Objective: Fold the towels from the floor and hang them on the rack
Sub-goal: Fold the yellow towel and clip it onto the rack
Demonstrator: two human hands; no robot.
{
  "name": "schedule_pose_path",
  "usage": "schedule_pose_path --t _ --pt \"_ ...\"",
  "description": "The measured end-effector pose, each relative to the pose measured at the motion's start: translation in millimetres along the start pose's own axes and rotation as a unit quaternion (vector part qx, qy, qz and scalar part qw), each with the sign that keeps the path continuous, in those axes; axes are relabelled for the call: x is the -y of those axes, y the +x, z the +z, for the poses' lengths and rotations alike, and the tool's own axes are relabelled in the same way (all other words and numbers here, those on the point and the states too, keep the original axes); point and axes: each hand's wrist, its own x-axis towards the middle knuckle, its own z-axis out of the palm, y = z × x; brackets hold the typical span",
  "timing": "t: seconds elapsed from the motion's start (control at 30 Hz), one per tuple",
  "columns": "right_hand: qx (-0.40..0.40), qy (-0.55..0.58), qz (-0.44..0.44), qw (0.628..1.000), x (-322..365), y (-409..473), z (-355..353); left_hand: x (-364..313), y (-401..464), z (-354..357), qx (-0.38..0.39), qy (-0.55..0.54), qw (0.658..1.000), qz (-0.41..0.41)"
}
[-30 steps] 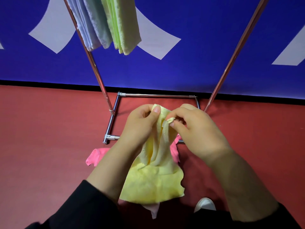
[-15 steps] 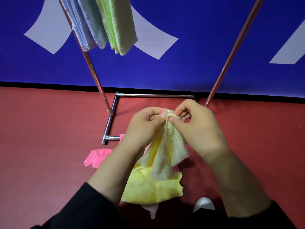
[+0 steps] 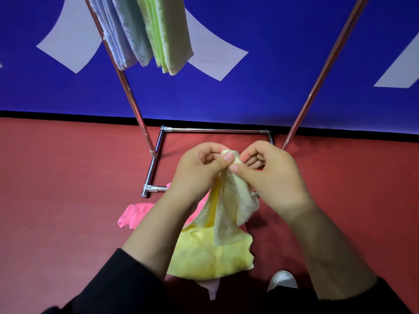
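Both hands sit much as 0.5 s ago, but more of the yellow towel point(image 3: 210, 252) now hangs loose below them. Left hand point(image 3: 199, 168) and right hand point(image 3: 272, 175) are each closed in a thumb-and-finger pinch on the towel's top edge, nearly touching, w/ the cloth drooping over a pink towel point(image 3: 133, 214) on the red floor point(image 3: 56, 189). Rack point(image 3: 156, 164) stands just behind; 2 pale blue towels point(image 3: 122, 35) and a green towel point(image 3: 170, 35) hang from it, top left.
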Motion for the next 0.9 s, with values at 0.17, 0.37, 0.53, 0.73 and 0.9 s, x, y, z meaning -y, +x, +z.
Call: schedule_pose_path --t 0.17,0.37,0.53,0.73,0.9 --pt "0.128 -0.145 -0.006 0.981 -11 -6 2 -1 6 -11 -0.066 0.034 0.997 0.035" --pt "0.198 -0.382 -0.028 0.902 -13 -12 -8 -2 10 -25 -0.149 0.173 0.968 0.1" --pt "0.119 -0.403 -0.069 0.905 -16 -12 -25 -9 -1 -29 -0.18 0.386 0.887 0.18" --pt "-0.049 -0.329 -0.157 0.93 -2 -30 -29 -24 -24 -34 -0.221 0.388 0.874 0.192" --pt "-0.072 -0.424 -0.191 0.882 32 -46 -37 -61 -51 -40 -0.186 0.462 0.837 0.227"
